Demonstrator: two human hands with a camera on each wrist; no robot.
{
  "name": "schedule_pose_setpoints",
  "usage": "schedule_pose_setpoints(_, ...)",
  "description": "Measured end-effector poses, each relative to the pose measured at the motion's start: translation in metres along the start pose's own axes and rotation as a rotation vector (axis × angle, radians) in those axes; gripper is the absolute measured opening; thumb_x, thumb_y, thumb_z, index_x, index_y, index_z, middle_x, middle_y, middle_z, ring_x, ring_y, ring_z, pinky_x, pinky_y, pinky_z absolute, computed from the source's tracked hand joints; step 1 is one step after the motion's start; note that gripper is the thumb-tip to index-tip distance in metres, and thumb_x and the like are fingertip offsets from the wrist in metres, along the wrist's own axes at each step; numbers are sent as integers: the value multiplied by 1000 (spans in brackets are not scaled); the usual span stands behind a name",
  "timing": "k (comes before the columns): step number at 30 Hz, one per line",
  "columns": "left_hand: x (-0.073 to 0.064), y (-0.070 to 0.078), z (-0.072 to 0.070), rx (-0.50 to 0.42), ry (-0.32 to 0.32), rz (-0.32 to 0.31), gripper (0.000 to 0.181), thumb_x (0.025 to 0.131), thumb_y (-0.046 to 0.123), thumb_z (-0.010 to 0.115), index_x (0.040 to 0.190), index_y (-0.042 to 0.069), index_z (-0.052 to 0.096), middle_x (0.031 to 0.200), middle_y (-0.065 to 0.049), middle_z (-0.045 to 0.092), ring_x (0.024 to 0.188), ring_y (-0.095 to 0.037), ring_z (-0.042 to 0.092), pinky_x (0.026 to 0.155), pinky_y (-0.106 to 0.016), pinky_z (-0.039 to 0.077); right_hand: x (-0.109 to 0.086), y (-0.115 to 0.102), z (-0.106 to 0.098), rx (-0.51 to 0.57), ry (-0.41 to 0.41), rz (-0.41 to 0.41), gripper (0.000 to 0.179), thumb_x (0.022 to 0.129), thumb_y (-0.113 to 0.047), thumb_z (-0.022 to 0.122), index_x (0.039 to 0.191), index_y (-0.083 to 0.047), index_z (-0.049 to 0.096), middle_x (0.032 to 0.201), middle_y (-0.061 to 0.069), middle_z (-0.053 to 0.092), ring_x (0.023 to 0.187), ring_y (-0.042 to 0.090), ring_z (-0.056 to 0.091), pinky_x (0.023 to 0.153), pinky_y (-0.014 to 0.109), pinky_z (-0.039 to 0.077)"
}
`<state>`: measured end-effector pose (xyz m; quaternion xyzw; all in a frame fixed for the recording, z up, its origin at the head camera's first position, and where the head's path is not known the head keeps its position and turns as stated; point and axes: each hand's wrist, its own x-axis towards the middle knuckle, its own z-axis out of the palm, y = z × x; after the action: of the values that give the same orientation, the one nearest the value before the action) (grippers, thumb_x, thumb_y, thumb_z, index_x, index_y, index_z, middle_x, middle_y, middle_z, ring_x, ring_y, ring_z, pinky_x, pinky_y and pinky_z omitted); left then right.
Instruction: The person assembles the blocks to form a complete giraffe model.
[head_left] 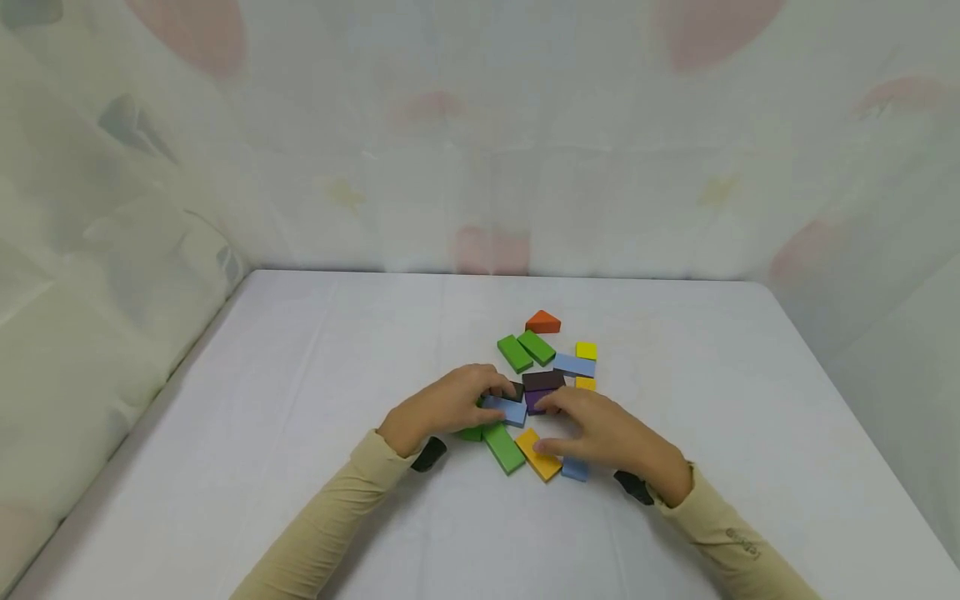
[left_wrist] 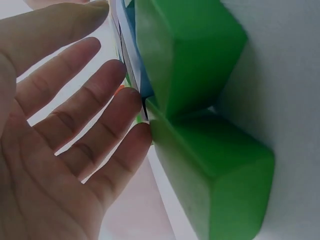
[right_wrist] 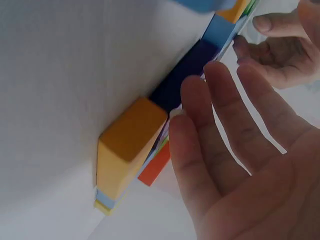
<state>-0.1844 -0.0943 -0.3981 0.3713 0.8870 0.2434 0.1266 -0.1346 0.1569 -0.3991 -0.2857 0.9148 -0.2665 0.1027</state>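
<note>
My left hand (head_left: pixel 442 406) hovers at the left of a cluster of flat coloured blocks, thumb and fingertips over a light blue block (head_left: pixel 508 412). In the left wrist view its fingers are spread and loosely straight beside two green blocks (left_wrist: pixel 200 55), holding nothing. On the cluster's right side is my right hand (head_left: pixel 611 429), its thumb by a yellow-orange block (head_left: pixel 537 455) and its fingertips at a purple block (head_left: pixel 533 403). The right wrist view shows these fingers extended and slightly bent, with nothing gripped. A dark brown block (head_left: pixel 543 381) lies just behind the purple one.
Further back are two green blocks (head_left: pixel 526 350), a red-orange triangle (head_left: pixel 543 323), a yellow block (head_left: pixel 586 351) and a blue bar (head_left: pixel 574 366). A longer green block (head_left: pixel 502 448) and a blue block (head_left: pixel 575 470) lie in front. Patterned curtains (head_left: pixel 600 167) surround the white table (head_left: pixel 337 333).
</note>
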Motion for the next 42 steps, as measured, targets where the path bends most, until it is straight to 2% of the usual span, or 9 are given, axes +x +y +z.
schedule_pose_setpoints(9,0,1,2,50,-3,17,23,92,19,72,113,11,74,106,-1,68,93,-12,57,85,-27,51,3,-1,8,-7,-59,-30,55,82,-52,76,115,-10,66,96,-6,64,88,9,56,80,28,51)
schedule_pose_setpoints(21,-1,3,5,108,25,12,22,92,22,72,112,14,75,102,-1,64,89,-13,52,79,-26,46,4,0,12,3,-90,-36,54,76,-50,82,112,-13,65,85,-9,58,78,6,51,70,22,46)
schedule_pose_setpoints(28,-1,3,6,111,35,-3,23,91,23,72,112,15,75,103,-1,63,89,-14,50,77,-25,43,5,0,10,15,-111,-22,47,79,-35,82,117,-12,66,89,-10,61,80,6,53,71,22,48)
schedule_pose_setpoints(32,-1,5,6,110,27,-13,25,91,24,73,114,14,74,103,-1,63,89,-14,51,77,-25,43,5,1,8,-21,-94,-18,42,80,-26,80,117,-9,69,98,-6,67,86,7,55,78,27,53)
schedule_pose_setpoints(37,-1,7,5,109,8,-29,25,90,24,74,113,13,74,99,-1,61,86,-13,50,74,-25,42,5,5,7,-62,-63,-33,38,81,-23,77,116,-10,71,109,-1,69,93,9,58,90,36,54)
schedule_pose_setpoints(42,-1,7,4,101,-9,-32,24,88,26,76,110,16,75,99,1,61,88,-12,50,77,-25,44,6,11,6,-48,-55,-40,36,82,-22,77,115,-9,71,108,-1,68,92,8,57,88,33,54)
